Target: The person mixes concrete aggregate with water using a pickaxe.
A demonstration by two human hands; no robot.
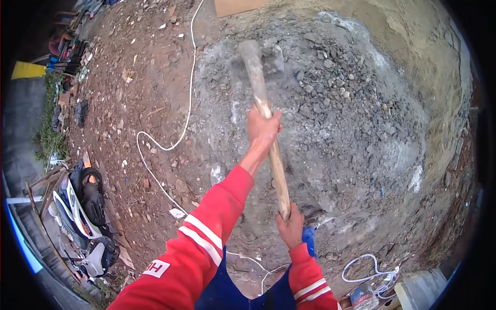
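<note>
A long wooden handle (279,175) slants up and away from the body; its far end is coated in grey dust and reaches into a grey heap of gravel and powder (330,98). My left hand (262,126) is wrapped round the handle near its middle. Lower down, my right hand (291,226) grips the near end. The tool's head, at the far end of the handle, is dusty and hard to tell from the heap. Red sleeves with white stripes cover both arms.
On the left, a white cable (190,98) winds over brown soil. A motorbike (77,206) is at the lower left, near wooden poles. At the lower right are a coiled white hose (356,262) and a plastic container (364,297). A board (237,6) lies at the top.
</note>
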